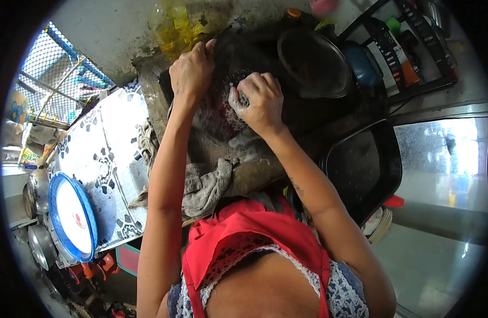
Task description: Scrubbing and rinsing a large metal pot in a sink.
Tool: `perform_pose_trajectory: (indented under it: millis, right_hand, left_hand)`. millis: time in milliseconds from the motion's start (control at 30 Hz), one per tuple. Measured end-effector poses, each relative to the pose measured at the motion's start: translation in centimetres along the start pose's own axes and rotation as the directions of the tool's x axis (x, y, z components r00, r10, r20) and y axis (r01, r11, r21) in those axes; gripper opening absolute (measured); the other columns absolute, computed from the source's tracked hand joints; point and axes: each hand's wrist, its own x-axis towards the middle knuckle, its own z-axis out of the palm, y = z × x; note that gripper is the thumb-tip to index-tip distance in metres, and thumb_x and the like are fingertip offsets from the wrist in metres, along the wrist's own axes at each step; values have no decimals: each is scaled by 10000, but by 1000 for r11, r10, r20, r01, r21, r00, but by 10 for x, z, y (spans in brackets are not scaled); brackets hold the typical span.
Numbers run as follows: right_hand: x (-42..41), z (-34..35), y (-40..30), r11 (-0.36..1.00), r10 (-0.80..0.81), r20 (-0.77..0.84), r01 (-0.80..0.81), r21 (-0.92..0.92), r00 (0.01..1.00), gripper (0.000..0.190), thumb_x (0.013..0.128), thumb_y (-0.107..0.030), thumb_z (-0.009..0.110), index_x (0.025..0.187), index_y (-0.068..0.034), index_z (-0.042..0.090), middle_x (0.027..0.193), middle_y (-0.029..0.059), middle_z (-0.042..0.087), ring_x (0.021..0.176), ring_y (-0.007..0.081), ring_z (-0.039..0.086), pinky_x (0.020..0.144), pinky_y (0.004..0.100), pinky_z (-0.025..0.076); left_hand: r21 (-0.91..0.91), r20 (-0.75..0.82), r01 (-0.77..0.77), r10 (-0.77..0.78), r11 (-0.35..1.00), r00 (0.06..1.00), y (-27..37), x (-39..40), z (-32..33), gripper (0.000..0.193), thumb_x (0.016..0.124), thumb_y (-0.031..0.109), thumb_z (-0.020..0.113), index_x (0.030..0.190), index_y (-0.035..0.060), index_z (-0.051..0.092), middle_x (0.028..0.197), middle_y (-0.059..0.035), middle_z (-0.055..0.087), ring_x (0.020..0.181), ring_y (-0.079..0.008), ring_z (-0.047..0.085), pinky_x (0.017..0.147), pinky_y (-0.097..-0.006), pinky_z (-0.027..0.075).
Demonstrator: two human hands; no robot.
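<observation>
My left hand [193, 71] grips the upper left edge of a blackened pan [216, 107], which is wet with soap suds. Curled around a metal scouring pad [244, 98], my right hand [260, 99] presses on the pan's sudsy surface. Soapy fingertips show on that hand. The pan lies on a dark, worn work surface [260, 169], and its outline is partly lost in shadow and behind my hands. A rumpled grey cloth [208, 187] lies at the front edge, close below the pan.
A clear bottle of yellow liquid [170, 33] stands against the wall. Right of the pan leans a round lid or pan with a pale rim [313, 63], beside a black dish rack [403, 89]. A black basin [361, 171] sits at right. Left, a blue-rimmed tray [93, 222] rests on tiles [120, 159].
</observation>
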Motion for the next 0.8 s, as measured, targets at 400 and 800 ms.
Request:
perform_pose_trajectory:
  millis: [400,800]
  right_hand:
    - [60,46,62,865,489,290,-500,-39,823,303,776,-326,634,844,-32,648,867,160,658,836,359,620,710,453,490]
    - [40,31,26,942,291,101,-304,143,951,206,763,-276,675,714,-94,589,783,102,575,785,326,572,675,431,448]
  left_hand:
    - [-4,-76,-25,24,1000,997,0,-5,-3,457,941,426,420,744,50,590,670,-219,618,665,-415,619,592,-488,478]
    - [-42,-78,-45,42,998,996,-2,-5,-4,444,943,406,429,734,46,582,644,-211,611,632,-409,616,566,-484,474]
